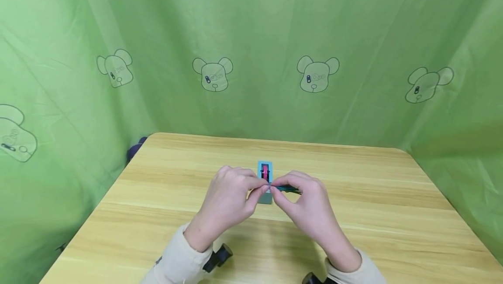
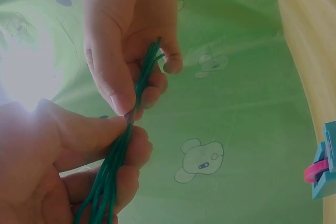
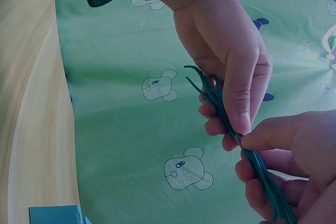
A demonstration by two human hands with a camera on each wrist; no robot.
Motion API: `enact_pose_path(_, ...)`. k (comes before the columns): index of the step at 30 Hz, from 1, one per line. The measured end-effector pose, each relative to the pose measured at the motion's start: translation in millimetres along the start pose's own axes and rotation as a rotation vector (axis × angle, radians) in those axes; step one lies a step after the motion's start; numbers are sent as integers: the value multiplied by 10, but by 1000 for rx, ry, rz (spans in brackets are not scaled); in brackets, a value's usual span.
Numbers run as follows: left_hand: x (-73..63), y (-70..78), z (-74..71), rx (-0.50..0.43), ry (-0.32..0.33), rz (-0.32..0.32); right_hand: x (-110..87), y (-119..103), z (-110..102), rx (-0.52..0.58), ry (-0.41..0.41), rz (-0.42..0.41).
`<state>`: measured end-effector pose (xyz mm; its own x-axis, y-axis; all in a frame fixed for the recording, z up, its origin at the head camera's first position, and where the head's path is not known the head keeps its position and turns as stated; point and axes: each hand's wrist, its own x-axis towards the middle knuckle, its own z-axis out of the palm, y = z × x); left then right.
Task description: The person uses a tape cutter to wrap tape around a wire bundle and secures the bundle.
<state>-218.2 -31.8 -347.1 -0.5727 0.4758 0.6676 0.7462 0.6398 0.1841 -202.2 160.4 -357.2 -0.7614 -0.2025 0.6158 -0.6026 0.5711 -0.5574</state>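
A thin bundle of green strands point(image 2: 105, 182) runs between the two hands, its ends fanning out loosely on both sides. My left hand point(image 1: 232, 192) pinches it near the middle between thumb and fingers. Right beside it, the thumb and fingers of my right hand point(image 1: 310, 203) pinch the same bundle, with the two thumb tips nearly meeting. A small purplish band point(image 2: 129, 115) shows around the strands between the fingertips. Just beyond the hands stands a blue tape dispenser point(image 1: 265, 163) with a pink roll point(image 1: 265, 172), partly covered by the fingers in the head view.
A wooden table point(image 1: 188, 153) lies beneath the hands. Green curtains point(image 1: 267, 22) with bear-head outlines hang behind it and at both sides. Black camera mounts point(image 1: 224, 253) are strapped at the wrists. A dark purple object point(image 1: 135, 148) shows past the table's far left corner.
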Motion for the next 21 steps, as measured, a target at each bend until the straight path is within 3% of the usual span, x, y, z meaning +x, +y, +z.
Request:
enact_pose_path(11, 0, 2, -31, 40, 5, 1, 3, 21, 31, -47, 106, -117)
enact_pose_path(21, -14, -24, -46, 78, -5, 9, 2, 24, 47, -68, 130, -127)
